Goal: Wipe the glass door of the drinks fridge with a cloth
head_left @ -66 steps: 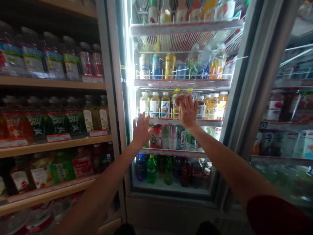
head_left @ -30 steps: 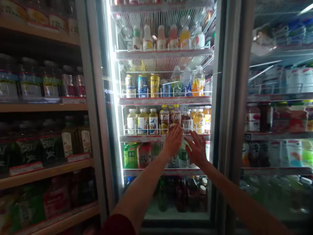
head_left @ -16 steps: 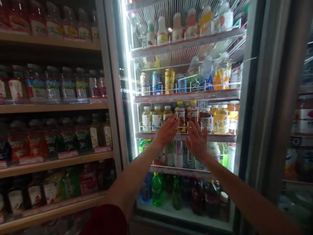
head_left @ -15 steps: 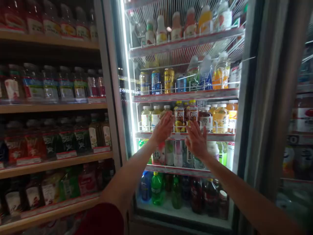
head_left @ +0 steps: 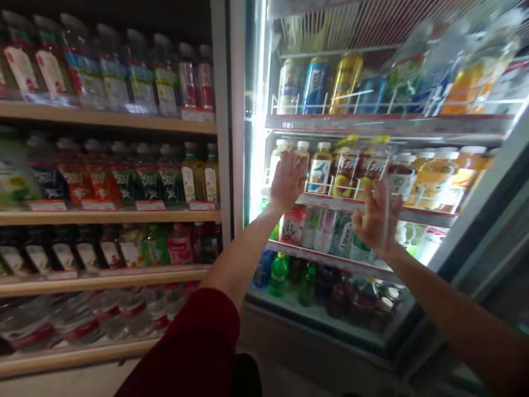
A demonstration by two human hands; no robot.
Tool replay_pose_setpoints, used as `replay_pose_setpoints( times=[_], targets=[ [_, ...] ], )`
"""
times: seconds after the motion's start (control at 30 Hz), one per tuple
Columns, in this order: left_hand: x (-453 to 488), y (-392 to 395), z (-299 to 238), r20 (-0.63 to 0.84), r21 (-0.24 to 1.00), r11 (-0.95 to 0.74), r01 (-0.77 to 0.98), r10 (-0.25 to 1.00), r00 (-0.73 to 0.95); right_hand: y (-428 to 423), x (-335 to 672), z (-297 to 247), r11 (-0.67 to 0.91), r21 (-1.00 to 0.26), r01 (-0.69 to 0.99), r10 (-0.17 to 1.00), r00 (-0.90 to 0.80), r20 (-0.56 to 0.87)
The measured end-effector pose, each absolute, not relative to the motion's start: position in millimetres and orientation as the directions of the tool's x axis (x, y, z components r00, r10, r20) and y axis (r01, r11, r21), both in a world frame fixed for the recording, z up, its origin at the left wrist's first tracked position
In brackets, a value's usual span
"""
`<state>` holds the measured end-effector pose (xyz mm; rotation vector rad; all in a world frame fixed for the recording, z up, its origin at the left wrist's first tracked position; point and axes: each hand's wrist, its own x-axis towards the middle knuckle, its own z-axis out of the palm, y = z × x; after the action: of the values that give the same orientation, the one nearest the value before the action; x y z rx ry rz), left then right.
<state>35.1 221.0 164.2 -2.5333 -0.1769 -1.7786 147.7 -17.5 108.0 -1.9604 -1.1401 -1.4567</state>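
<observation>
Wooden shelves (head_left: 107, 216) crowded with bottles fill the left of the frame, and a lit cooler (head_left: 235, 110) takes up the right. At upper right we see a blue can (head_left: 315, 85) beside a gold can (head_left: 346, 82); a green bottle (head_left: 279, 274) stands low near the centre. Our dark red sleeve (head_left: 206, 325) blocks the lower middle. Our left hand (head_left: 288, 179), fingers raised and spread wide, hides most of a pale bottle (head_left: 303, 145) right of centre; we cannot tell whether anything lies under the palm. Our right hand (head_left: 377, 218), fingers up and thumb apart, covers part of the shelf strip (head_left: 334, 202) below two yellow-capped tea bottles (head_left: 346, 165). Between the hands stands a whale-label bottle (head_left: 319, 172), its label towards us. These bottles stand upright, caps up, their long axes leaning slightly right in the frame.
</observation>
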Motion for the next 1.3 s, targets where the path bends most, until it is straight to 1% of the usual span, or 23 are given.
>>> replay_pose_setpoints(
  times=[0.03,0.13,0.2,0.27,0.37,0.43,0.47,0.5,0.53,0.6,0.63,0.7,0.8,0.83,0.9,0.97,1.03,1.13,1.2,1.23,1.3],
  targets=[
    [29,232,167,0.933,0.033,-0.992,0.12,0.073,0.353,-17,148,107,-0.563,0.121,0.818,0.349,0.102,0.932],
    [9,265,176,0.942,0.196,-0.969,0.15,0.229,0.244,-14,147,104,-0.567,0.106,0.817,0.358,0.128,0.925],
    [7,265,176,0.942,0.246,-0.961,0.126,0.267,0.202,-12,145,101,-0.575,0.088,0.814,0.368,0.161,0.916],
    [14,244,167,0.943,0.202,-0.974,0.099,0.221,0.247,-10,142,98,-0.575,0.087,0.814,0.376,0.169,0.911],
    [28,201,149,0.909,0.008,-1.0,0.014,0.013,0.416,-9,137,96,-0.564,0.103,0.82,0.398,0.161,0.903],
    [30,190,144,0.876,-0.066,-0.997,-0.044,-0.079,0.475,-10,135,97,-0.558,0.112,0.823,0.417,0.161,0.895],
    [27,194,144,0.876,-0.063,-0.997,-0.046,-0.077,0.476,-11,134,97,-0.555,0.117,0.824,0.423,0.158,0.892],
    [22,202,145,0.887,-0.03,-0.999,-0.027,-0.039,0.46,-12,134,97,-0.552,0.12,0.825,0.429,0.158,0.889],
    [17,213,148,0.906,0.027,-1.0,0.014,0.031,0.421,-13,134,98,-0.549,0.121,0.827,0.433,0.158,0.887],
    [9,235,156,0.929,0.222,-0.966,0.132,0.25,0.274,-14,133,97,-0.547,0.113,0.83,0.435,0.167,0.885],
    [8,242,159,0.93,0.252,-0.958,0.137,0.279,0.24,-14,132,97,-0.549,0.105,0.829,0.43,0.172,0.886],
    [12,242,161,0.942,0.238,-0.965,0.108,0.256,0.216,-12,129,96,-0.557,0.089,0.826,0.412,0.182,0.893],
    [30,215,156,0.958,0.059,-0.998,0.008,0.059,0.281,-1,119,98,-0.545,0.093,0.834,0.396,0.158,0.905],
    [36,205,154,0.956,0.008,-1.0,-0.017,0.002,0.293,5,114,100,-0.517,0.111,0.849,0.408,0.131,0.904],
    [43,192,151,0.957,-0.029,-0.999,-0.036,-0.039,0.288,23,103,107,-0.421,0.159,0.893,0.456,0.056,0.888],
    [41,193,149,0.957,-0.043,-0.998,-0.038,-0.052,0.285,46,91,118,-0.311,0.183,0.933,0.495,-0.005,0.869],
    [29,208,145,0.954,-0.054,-0.998,-0.025,-0.059,0.294,71,79,131,-0.252,0.158,0.955,0.506,-0.009,0.863],
    [-1,240,133,0.955,-0.019,-1.0,0.002,-0.017,0.295,104,65,147,-0.248,0.12,0.961,0.496,0.02,0.868],
    [-23,259,126,0.929,0.015,-1.0,0.008,0.017,0.371,122,60,153,-0.263,0.08,0.961,0.463,0.053,0.885],
    [-32,265,123,0.92,0.037,-0.999,0.001,0.034,0.39,130,58,156,-0.268,0.05,0.962,0.44,0.076,0.895],
    [-47,267,125,0.922,0.119,-0.992,-0.042,0.095,0.374,139,58,158,-0.258,-0.012,0.966,0.406,0.119,0.906]
  ],
)
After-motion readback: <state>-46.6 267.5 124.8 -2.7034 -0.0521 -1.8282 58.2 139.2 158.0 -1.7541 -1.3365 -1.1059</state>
